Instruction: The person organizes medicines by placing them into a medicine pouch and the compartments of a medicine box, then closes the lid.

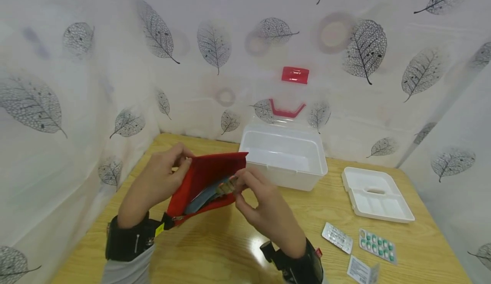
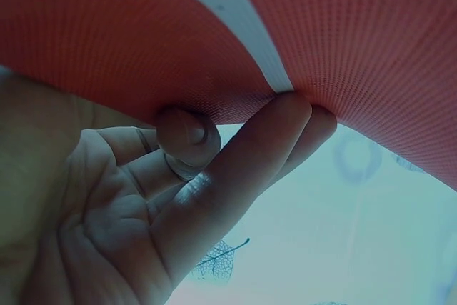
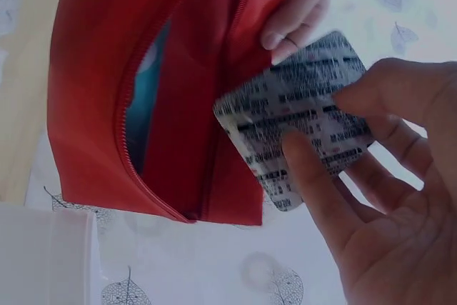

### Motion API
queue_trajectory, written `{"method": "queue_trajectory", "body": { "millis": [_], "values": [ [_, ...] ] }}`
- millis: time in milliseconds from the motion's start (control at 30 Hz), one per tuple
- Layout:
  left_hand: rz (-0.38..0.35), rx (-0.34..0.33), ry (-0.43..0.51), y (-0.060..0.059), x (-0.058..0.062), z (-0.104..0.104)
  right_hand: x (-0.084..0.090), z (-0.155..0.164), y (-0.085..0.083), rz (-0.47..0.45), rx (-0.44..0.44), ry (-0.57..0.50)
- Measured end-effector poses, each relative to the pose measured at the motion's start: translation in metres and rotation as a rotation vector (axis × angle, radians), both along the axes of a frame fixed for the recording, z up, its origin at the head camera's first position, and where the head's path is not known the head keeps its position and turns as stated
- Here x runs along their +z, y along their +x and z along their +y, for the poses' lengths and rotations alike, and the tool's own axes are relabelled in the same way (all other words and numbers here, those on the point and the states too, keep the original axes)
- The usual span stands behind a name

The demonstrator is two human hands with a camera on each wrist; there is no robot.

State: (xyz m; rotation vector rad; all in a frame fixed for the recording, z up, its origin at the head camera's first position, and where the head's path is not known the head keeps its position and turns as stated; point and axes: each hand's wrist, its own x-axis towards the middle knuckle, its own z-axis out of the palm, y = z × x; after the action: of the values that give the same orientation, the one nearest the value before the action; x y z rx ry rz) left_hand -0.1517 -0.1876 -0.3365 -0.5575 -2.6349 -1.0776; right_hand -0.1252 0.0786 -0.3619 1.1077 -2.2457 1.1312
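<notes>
- Leaf-printed sheeting (image 1: pixel 238 3) walls in a wooden table (image 1: pixel 215 250), filling the upper frame.
- At centre in the head view, a red pouch (image 1: pixel 205 171) gapes; the left hand (image 1: pixel 163 173) pinches its upper-left edge between thumb and fingers, apparently to keep the mouth spread.
- With fingers bent and fingertips closed on it, the right hand (image 1: pixel 264 203) holds a blister pack (image 3: pixel 293 94) at that mouth, a grip that seems to leave most of the pack free.
- Behind the pouch, a white box (image 1: pixel 284 177) stands open; a white tray (image 1: pixel 377 182) lies at right, two other blister packs (image 1: pixel 337 237) and a folded card (image 1: pixel 358 270) at lower right, probably spread so each stays visible.
- Only the right wrist view shows the held pack's printed face and the zip teeth (image 3: pixel 123 130) clearly; the left wrist view alone reveals a pale strip (image 2: pixel 246 30) along the red fabric.
</notes>
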Motion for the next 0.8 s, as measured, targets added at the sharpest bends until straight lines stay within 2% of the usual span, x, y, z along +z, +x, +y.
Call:
{"method": "queue_trajectory", "body": {
  "millis": [200, 433, 600, 800],
  "values": [
    [0.001, -0.027, 0.014, 0.001, 0.001, 0.003, -0.013, -0.015, -0.004, 0.063, -0.031, 0.08],
    [0.002, -0.048, 0.011, -0.001, -0.001, 0.004, -0.024, -0.027, -0.004, 0.0, -0.006, 0.162],
    [0.01, -0.043, 0.001, -0.003, -0.002, 0.002, -0.024, -0.025, -0.007, 0.002, -0.01, 0.131],
    [0.001, 0.021, 0.006, -0.003, -0.001, -0.001, -0.023, -0.017, -0.015, 0.024, -0.066, 0.017]
  ]
}}
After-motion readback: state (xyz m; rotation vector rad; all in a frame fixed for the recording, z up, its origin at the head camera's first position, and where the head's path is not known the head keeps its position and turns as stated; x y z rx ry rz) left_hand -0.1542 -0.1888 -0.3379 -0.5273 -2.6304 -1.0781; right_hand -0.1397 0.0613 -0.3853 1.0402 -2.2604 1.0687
